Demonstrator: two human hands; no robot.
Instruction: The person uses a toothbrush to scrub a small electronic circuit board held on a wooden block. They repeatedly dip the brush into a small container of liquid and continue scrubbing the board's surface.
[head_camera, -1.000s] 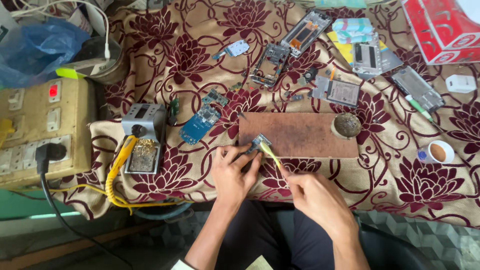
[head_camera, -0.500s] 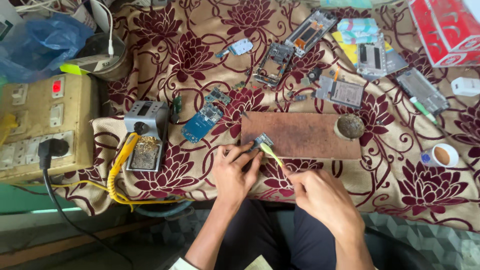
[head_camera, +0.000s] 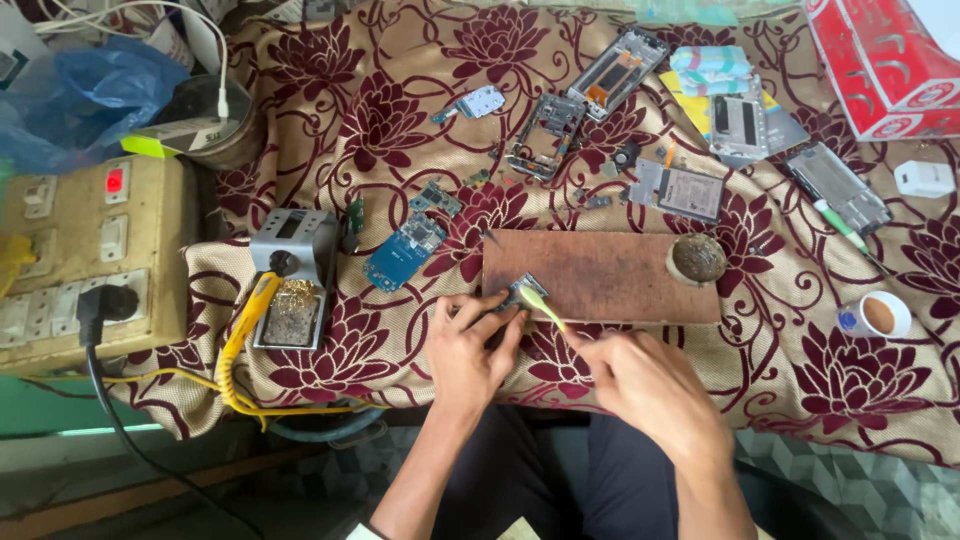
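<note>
My left hand (head_camera: 468, 345) pinches a small grey circuit part (head_camera: 523, 291) at the near left corner of a brown wooden board (head_camera: 610, 275). My right hand (head_camera: 645, 385) grips a thin yellow-green tool (head_camera: 545, 307) whose tip touches that part. Both hands rest on the flowered cloth (head_camera: 370, 130) at the table's near edge. A round tin of dark paste (head_camera: 697, 258) sits at the board's right end.
A blue circuit board (head_camera: 404, 250) and a grey soldering station (head_camera: 295, 275) with a yellow cable lie left of the board. Several opened phone frames (head_camera: 545, 135) and parts lie behind it. A switch box (head_camera: 80, 260) stands at far left, a red carton (head_camera: 885, 60) at top right.
The view has shifted slightly. My hands stay at the board's near left corner, the tool tip still on the small part.
</note>
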